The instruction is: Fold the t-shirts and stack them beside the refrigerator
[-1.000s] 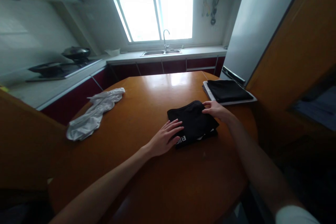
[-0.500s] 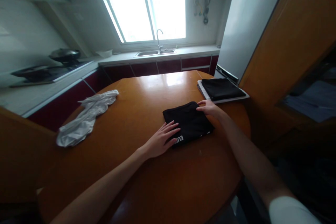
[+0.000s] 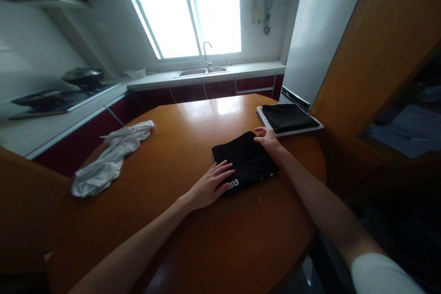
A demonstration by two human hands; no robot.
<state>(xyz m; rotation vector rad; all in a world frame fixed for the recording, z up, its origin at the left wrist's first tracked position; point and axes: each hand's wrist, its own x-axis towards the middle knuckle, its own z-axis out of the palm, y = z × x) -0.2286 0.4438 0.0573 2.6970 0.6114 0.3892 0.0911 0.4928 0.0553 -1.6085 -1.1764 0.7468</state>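
Note:
A folded black garment (image 3: pixel 248 156) with white lettering lies on the wooden table in front of me. My left hand (image 3: pixel 208 186) rests flat on its near left side, fingers spread, covering part of the letters. At the far right corner, my right hand (image 3: pixel 267 138) has its thumb on the cloth and its fingers curled around the edge, pinching it. The garment's underside is hidden.
A crumpled white garment (image 3: pixel 112 158) stretches along the left side of the table (image 3: pixel 186 128). Toward the back right lies a stack with black folded cloth (image 3: pixel 291 117) over white. Beyond are a sink (image 3: pixel 193 72), a stove (image 3: pixel 51 101) and a fridge (image 3: pixel 317 32).
My right hand has shifted slightly left, its fingers more curled at the garment's corner. The left hand stays on the cloth. The whole view has moved a little.

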